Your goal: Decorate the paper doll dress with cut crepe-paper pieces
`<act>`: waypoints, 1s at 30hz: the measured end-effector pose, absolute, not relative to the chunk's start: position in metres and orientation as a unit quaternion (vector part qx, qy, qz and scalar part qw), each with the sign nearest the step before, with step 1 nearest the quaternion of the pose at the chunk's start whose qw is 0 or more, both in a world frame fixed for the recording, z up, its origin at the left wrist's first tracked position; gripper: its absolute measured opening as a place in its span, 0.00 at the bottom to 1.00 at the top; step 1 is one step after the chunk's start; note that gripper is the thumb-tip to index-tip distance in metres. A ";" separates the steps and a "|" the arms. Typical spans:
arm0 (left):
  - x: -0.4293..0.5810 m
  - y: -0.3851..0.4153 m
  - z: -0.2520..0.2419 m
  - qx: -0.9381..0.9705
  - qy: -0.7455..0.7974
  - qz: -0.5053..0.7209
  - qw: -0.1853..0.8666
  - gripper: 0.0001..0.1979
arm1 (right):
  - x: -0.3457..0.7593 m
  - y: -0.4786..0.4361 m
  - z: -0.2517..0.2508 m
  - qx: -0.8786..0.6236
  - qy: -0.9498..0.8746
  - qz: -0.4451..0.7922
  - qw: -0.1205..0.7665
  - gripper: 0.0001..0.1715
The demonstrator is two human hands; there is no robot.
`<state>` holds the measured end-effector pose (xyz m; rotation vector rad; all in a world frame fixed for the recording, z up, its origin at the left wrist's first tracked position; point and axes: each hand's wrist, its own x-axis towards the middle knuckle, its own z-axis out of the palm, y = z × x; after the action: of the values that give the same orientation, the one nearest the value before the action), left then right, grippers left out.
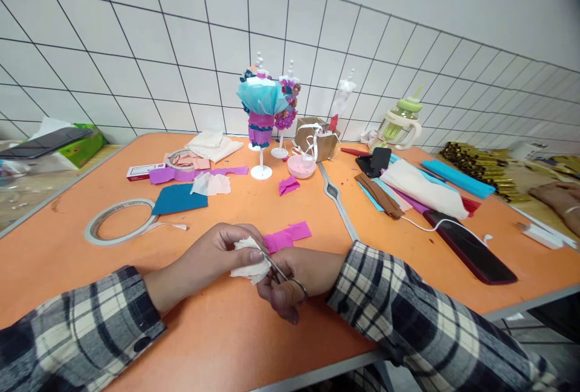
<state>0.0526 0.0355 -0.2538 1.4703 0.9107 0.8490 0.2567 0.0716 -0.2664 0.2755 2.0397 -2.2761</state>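
Near the front of the orange table, my left hand (229,248) pinches a folded piece of white crepe paper (251,268) between thumb and fingers. My right hand (290,280) is closed around a pair of metal scissors (277,268), whose blades meet the paper's right edge. Part of the blades is hidden behind the paper and my left thumb. Just beyond both hands lies a magenta paper strip (287,236). Farther back stands a small white dress form (261,105) with a light-blue ruffle and a purple lower part.
On the left lie a tape roll (93,229), a teal paper piece (180,199) and a purple strip (199,173). A pink bowl (301,167) stands at the back. To the right are crepe paper rolls (423,186), a phone (473,250) and a bottle (401,123). Another person's hand (555,196) rests at far right.
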 end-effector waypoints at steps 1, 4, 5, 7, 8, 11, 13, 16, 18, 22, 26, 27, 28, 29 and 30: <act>0.053 0.035 -0.253 0.630 0.388 0.355 0.572 0.14 | 0.256 0.072 -0.268 0.073 0.662 -0.745 0.039 0.32; 0.054 0.035 -0.252 0.640 0.380 0.333 0.579 0.14 | 0.256 0.071 -0.270 0.051 0.655 -0.753 0.044 0.33; 0.054 0.034 -0.252 0.642 0.378 0.329 0.580 0.14 | 0.256 0.070 -0.269 0.058 0.657 -0.750 0.043 0.32; 0.054 0.034 -0.251 0.642 0.376 0.326 0.583 0.13 | 0.256 0.068 -0.267 0.087 0.665 -0.740 0.042 0.30; 0.054 0.034 -0.250 0.641 0.376 0.327 0.584 0.12 | 0.255 0.067 -0.266 0.102 0.669 -0.735 0.040 0.29; 0.054 0.034 -0.250 0.645 0.372 0.323 0.584 0.12 | 0.254 0.066 -0.262 0.105 0.672 -0.732 0.033 0.32; 0.054 0.035 -0.249 0.655 0.369 0.314 0.580 0.12 | 0.254 0.066 -0.261 0.099 0.676 -0.729 0.030 0.34; 0.055 0.035 -0.248 0.665 0.364 0.308 0.575 0.13 | 0.254 0.066 -0.260 0.129 0.681 -0.720 0.044 0.33; 0.055 0.035 -0.248 0.667 0.363 0.311 0.572 0.13 | 0.254 0.066 -0.260 0.135 0.684 -0.715 0.047 0.33; 0.055 0.035 -0.250 0.672 0.366 0.308 0.565 0.13 | 0.254 0.065 -0.261 0.129 0.685 -0.715 0.046 0.35; 0.055 0.035 -0.252 0.676 0.371 0.302 0.560 0.13 | 0.254 0.066 -0.263 0.132 0.687 -0.713 0.046 0.32; 0.055 0.035 -0.252 0.678 0.371 0.299 0.559 0.13 | 0.254 0.066 -0.263 0.128 0.687 -0.714 0.047 0.33; 0.055 0.035 -0.253 0.679 0.371 0.298 0.559 0.13 | 0.254 0.066 -0.263 0.127 0.686 -0.715 0.051 0.33; 0.054 0.035 -0.253 0.680 0.369 0.297 0.560 0.13 | 0.254 0.065 -0.262 0.133 0.685 -0.715 0.055 0.32; 0.054 0.036 -0.254 0.680 0.367 0.298 0.560 0.14 | 0.253 0.065 -0.262 0.141 0.684 -0.713 0.059 0.31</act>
<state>0.0543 0.0355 -0.2538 1.6035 0.8656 0.7013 0.2534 0.0653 -0.2620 0.4282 2.0712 -2.1609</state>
